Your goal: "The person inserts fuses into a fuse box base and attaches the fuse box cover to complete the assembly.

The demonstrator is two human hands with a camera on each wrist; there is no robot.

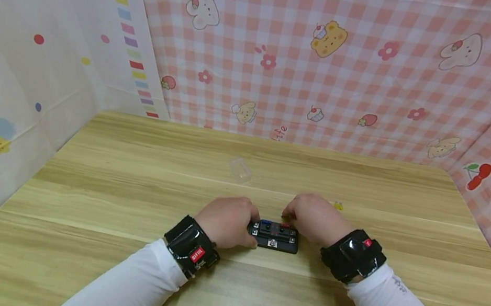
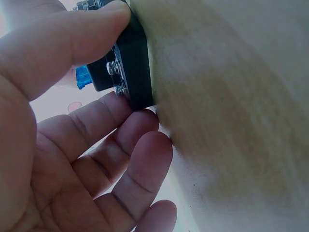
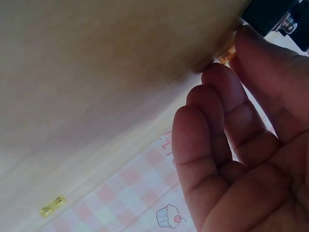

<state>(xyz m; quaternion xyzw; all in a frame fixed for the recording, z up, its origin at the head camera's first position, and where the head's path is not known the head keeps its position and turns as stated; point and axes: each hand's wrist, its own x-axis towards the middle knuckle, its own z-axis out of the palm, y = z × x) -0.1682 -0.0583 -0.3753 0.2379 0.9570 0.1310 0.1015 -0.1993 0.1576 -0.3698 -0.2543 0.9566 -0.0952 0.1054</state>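
Observation:
A black fuse block (image 1: 278, 244) lies on the table with silver screw terminals and a blue and a red blade fuse in its top. My left hand (image 1: 225, 221) grips its left end, thumb at the near edge and fingers at the far side. In the left wrist view, the blue fuse (image 2: 83, 77) sticks out beside the thumb. Just behind the block's right end, my right hand (image 1: 314, 217) has its fingertips down at the tabletop. A small orange blade fuse (image 3: 227, 54) shows between its thumb and index finger, partly hidden by them.
Yellow blade fuses (image 1: 338, 205) lie on the wooden table (image 1: 128, 172) beyond the right hand. A clear plastic cover (image 1: 241, 170) lies farther back, left of the middle. Patterned cloth (image 1: 286, 74) hangs along the table's back and sides.

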